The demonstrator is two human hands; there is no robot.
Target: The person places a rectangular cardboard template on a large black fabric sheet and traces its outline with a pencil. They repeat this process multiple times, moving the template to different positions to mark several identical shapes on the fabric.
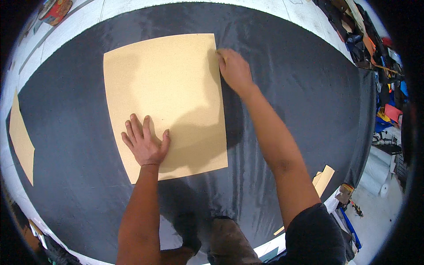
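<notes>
Tan sheet (176, 88) is laid under the flat, spread left hand (148, 145), long axis pointed away, its edge touched near the far corner by the curled right hand (235, 70), pinch not discernible.

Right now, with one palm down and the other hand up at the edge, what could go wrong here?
The left hand presses only near the lower left of the sheet, while the right hand is up at its right edge, so a tug there might pivot or shift it.

The scraps lie near the right sleeve; a swing of that arm could perhaps knock them.
</notes>
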